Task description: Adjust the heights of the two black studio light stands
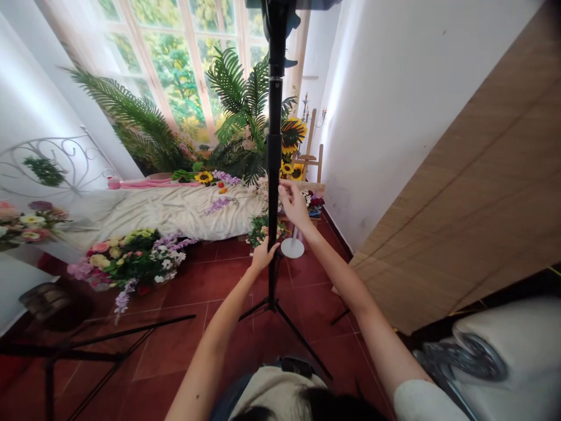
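A black light stand (274, 158) rises upright in front of me, its tripod legs spread on the floor. Around the lower part of its pole, my left hand (263, 255) is closed, with the thumb reaching across. My right hand (294, 203) is higher up, just right of the pole, with fingers loosely bent and apart. Its fingertips come close to the pole; whether they touch it I cannot tell. A dark fixture with a clamp-like joint (280, 29) tops the stand, cut off by the upper edge.
Behind the stand is a bed with a cream cover (175, 210), flowers (127, 257) and palm leaves (239, 99). A white round base (292, 248) stands near the pole. Black stand legs (109, 336) spread at left. A wooden panel (456, 193) and silver-trimmed furniture (486, 356) are at right.
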A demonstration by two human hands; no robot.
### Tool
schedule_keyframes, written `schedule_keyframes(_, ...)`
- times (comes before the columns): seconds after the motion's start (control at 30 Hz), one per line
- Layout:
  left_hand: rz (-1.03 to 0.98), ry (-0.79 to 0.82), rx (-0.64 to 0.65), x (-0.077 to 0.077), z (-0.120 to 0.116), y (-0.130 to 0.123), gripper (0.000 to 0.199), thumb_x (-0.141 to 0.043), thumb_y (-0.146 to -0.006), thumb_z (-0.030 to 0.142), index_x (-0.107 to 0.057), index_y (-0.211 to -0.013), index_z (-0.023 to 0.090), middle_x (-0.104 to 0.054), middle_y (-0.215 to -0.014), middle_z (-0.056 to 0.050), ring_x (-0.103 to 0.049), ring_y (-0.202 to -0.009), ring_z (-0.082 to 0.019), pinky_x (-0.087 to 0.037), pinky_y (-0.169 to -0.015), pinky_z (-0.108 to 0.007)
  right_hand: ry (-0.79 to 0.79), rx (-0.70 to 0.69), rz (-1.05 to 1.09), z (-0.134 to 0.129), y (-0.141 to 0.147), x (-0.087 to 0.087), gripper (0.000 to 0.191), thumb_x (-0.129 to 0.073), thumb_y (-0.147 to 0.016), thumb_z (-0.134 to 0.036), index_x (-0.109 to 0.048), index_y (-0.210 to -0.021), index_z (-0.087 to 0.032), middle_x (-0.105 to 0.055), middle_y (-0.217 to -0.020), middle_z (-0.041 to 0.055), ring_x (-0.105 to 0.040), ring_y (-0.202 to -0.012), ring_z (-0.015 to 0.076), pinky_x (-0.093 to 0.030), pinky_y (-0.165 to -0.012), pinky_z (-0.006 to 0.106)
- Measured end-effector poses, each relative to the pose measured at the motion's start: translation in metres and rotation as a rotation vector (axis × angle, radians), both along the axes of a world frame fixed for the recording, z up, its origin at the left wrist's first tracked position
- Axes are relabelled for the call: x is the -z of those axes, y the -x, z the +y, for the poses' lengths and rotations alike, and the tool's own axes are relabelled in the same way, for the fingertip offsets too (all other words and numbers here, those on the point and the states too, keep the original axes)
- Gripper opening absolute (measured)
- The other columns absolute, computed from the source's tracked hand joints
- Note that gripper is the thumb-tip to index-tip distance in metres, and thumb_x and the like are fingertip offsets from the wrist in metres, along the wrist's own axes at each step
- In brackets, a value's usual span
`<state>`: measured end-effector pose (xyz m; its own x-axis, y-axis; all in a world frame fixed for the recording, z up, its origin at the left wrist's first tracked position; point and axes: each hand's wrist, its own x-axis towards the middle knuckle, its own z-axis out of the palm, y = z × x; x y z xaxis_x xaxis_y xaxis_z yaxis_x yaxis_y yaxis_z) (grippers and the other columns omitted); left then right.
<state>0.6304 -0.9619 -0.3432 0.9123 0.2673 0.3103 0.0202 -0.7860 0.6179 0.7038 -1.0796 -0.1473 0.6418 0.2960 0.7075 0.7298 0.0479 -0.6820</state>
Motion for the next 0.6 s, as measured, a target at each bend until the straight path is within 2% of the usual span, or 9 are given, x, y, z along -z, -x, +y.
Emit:
schedule_keyframes(0.1,-0.011,-0.012,0.007,0.001,0.0,0.0,0.048,-0.046,-0.09,0.054,-0.052,-0.124,0.021,-0.071,-0.088,-0.006,-0.069,-0.079,-0.021,-0.047,-0.067,-0.025,0.237,0.084,0.071,-0.025,0.012,0.067,0.041,-0.045,-0.093,-0.055,-0.056,-0.106,-0.018,-0.065,-0.101,0.0084,-0.063,-0.089,0.0164,-0.051,-0.082,0.03)
schedule_keyframes(0.2,-0.004,-0.011,0.004,0.001,0.0,0.0,0.045,-0.046,-0.091,0.052,-0.052,-0.122,0.021,-0.071,-0.086,-0.006,-0.069,-0.078,-0.021,-0.046,-0.066,-0.024,0.615,0.181,0.214,-0.046,0.027,0.133,0.04,-0.053,-0.088,-0.057,-0.059,-0.088,-0.018,-0.065,-0.086,0.0072,-0.061,-0.082,0.0181,-0.048,-0.076,0.03)
schedule_keyframes(0.27,0.005,-0.017,-0.007,0.0,0.0,0.0,0.045,-0.046,-0.09,0.053,-0.053,-0.12,0.02,-0.071,-0.085,-0.006,-0.069,-0.078,-0.022,-0.046,-0.066,-0.025,0.778,0.126,0.348,-0.053,0.036,0.164,0.043,-0.052,-0.087,-0.059,-0.059,-0.074,-0.019,-0.063,-0.074,0.0053,-0.06,-0.073,0.0176,-0.045,-0.07,0.028)
schedule_keyframes(0.3,0.007,-0.021,-0.012,0.0,-0.001,0.001,0.046,-0.046,-0.09,0.054,-0.053,-0.12,0.02,-0.071,-0.086,-0.007,-0.069,-0.079,-0.023,-0.046,-0.066,-0.025,0.789,0.073,0.437,-0.054,0.04,0.175,0.046,-0.049,-0.09,-0.058,-0.059,-0.068,-0.019,-0.062,-0.069,0.0047,-0.058,-0.067,0.0163,-0.044,-0.066,0.026)
schedule_keyframes(0.33,0.006,-0.024,-0.015,-0.001,-0.001,0.001,0.046,-0.046,-0.09,0.055,-0.053,-0.12,0.02,-0.071,-0.087,-0.007,-0.069,-0.08,-0.023,-0.046,-0.067,-0.026,0.75,0.014,0.549,-0.052,0.043,0.182,0.05,-0.044,-0.092,-0.056,-0.058,-0.063,-0.018,-0.061,-0.065,0.0043,-0.056,-0.06,0.0144,-0.042,-0.062,0.025)
schedule_keyframes(0.4,0.006,-0.029,-0.017,-0.003,-0.003,0.002,0.047,-0.044,-0.09,0.056,-0.053,-0.121,0.02,-0.071,-0.09,-0.008,-0.069,-0.083,-0.025,-0.047,-0.069,-0.027,0.563,-0.109,0.849,-0.047,0.047,0.19,0.054,-0.034,-0.097,-0.049,-0.058,-0.06,-0.017,-0.06,-0.061,0.0037,-0.05,-0.049,0.0107,-0.038,-0.053,0.022)
schedule_keyframes(0.5,0.015,-0.023,-0.027,-0.005,-0.005,0.003,0.048,-0.044,-0.09,0.055,-0.053,-0.122,0.021,-0.071,-0.093,-0.008,-0.069,-0.088,-0.025,-0.048,-0.072,-0.027,0.246,-0.295,1.316,-0.039,0.053,0.195,0.047,-0.032,-0.099,-0.039,-0.055,-0.065,-0.017,-0.058,-0.059,0.0011,-0.044,-0.043,0.0075,-0.034,-0.046,0.018)
schedule_keyframes(0.57,0.027,-0.015,-0.032,-0.006,-0.005,0.004,0.048,-0.044,-0.09,0.055,-0.053,-0.122,0.021,-0.072,-0.092,-0.008,-0.069,-0.087,-0.025,-0.048,-0.073,-0.027,0.155,-0.349,1.444,-0.038,0.057,0.198,0.043,-0.032,-0.1,-0.039,-0.054,-0.07,-0.016,-0.058,-0.06,0.0004,-0.044,-0.043,0.0068,-0.033,-0.044,0.017)
schedule_keyframes(0.6,0.03,-0.01,-0.029,-0.006,-0.005,0.004,0.048,-0.044,-0.09,0.056,-0.053,-0.123,0.021,-0.072,-0.092,-0.008,-0.07,-0.087,-0.025,-0.048,-0.073,-0.028,0.165,-0.318,1.432,-0.038,0.06,0.2,0.045,-0.03,-0.1,-0.042,-0.054,-0.072,-0.016,-0.058,-0.061,0.0008,-0.045,-0.043,0.007,-0.032,-0.043,0.017)
